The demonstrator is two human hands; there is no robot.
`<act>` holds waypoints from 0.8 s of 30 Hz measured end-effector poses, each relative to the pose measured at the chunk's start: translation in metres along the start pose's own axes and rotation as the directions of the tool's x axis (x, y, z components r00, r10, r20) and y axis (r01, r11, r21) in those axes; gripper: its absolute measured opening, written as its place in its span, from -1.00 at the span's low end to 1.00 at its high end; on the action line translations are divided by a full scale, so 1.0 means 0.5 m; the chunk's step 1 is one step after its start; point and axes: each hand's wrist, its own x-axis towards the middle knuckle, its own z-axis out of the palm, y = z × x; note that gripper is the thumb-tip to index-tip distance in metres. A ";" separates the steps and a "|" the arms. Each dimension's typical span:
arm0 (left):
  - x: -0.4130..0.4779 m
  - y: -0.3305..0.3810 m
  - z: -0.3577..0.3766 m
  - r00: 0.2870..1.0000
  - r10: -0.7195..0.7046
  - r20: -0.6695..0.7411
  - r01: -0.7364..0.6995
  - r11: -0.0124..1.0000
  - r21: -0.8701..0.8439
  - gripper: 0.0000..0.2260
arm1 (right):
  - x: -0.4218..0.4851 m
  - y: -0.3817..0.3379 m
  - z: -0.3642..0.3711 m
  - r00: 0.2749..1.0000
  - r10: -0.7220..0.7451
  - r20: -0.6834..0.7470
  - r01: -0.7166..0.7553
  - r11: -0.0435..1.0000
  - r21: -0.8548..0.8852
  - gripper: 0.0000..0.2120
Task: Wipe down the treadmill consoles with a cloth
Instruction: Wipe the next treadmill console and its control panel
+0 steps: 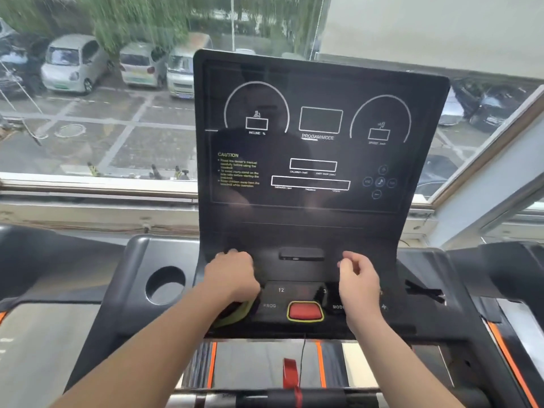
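The left hand (232, 275) presses a dark, yellow-edged cloth (235, 315) onto the glossy black treadmill console (321, 231) left of the red stop button (305, 311), the right hand (359, 282) hovers loosely curled and empty nearby, so wiping looks barely underway.

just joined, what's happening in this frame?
A person stands at a treadmill console facing a window. The left hand presses a yellow-edged cloth onto the lower button panel, left of the red stop button. The right hand hovers loosely curled over the panel's right side, holding nothing visible. The screen is dark. How much has been wiped cannot be told.
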 end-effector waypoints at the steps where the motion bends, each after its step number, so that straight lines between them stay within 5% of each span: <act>1: -0.002 -0.026 0.003 1.000 -0.009 -0.025 0.008 1.000 -0.020 -0.70 | -0.010 0.003 0.007 1.000 0.006 0.013 -0.006 1.000 0.001 -0.80; 8: -0.051 -0.126 0.099 0.935 0.056 -0.350 -0.085 0.994 -0.069 -0.72 | -0.091 0.023 0.076 0.969 0.057 0.239 -0.060 0.998 0.007 -0.77; 16: -0.062 -0.184 0.144 0.878 -0.049 -0.476 -0.044 0.982 -0.181 -0.80 | -0.182 0.003 0.098 0.829 0.034 0.559 0.065 0.986 -0.155 -0.81; 24: -0.089 -0.164 0.198 0.861 0.155 -0.485 -0.239 0.964 -0.116 -0.75 | -0.199 0.016 0.076 0.838 0.077 0.541 0.008 0.988 -0.153 -0.81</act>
